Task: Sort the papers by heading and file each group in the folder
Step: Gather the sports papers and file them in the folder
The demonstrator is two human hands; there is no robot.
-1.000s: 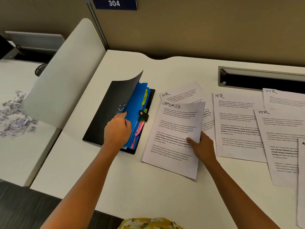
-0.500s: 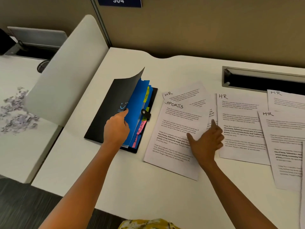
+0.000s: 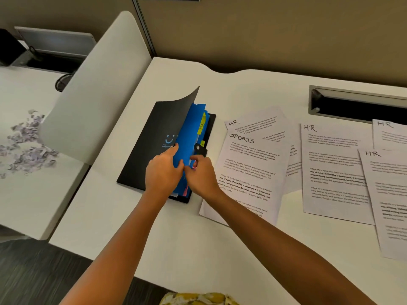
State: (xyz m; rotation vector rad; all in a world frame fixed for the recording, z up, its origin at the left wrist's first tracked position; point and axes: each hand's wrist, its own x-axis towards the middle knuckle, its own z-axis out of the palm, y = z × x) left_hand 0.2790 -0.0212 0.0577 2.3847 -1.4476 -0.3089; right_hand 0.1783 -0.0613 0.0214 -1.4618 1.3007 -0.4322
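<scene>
A black folder (image 3: 149, 139) lies on the white desk, its front cover curled up. Inside are blue dividers (image 3: 189, 137) with yellow and pink tabs. My left hand (image 3: 164, 172) grips the lifted cover and the front blue dividers at their lower edge. My right hand (image 3: 201, 175) pinches a blue divider by its pink tab, just below the black clasp (image 3: 200, 149). A sheet headed SPORTS (image 3: 248, 170) lies flat beside the folder, on top of an HR sheet (image 3: 255, 123). More HR sheets (image 3: 332, 168) are spread to the right.
A cable slot (image 3: 356, 104) is cut into the desk (image 3: 176, 236) at the back right. A white divider panel (image 3: 94, 84) stands to the left of the folder. Shredded paper (image 3: 26, 144) lies on the neighbouring desk. The desk's front edge is near my arms.
My right hand has let go of the SPORTS sheet, which now lies flat, and moved left onto the folder's dividers. My left hand still holds the cover up.
</scene>
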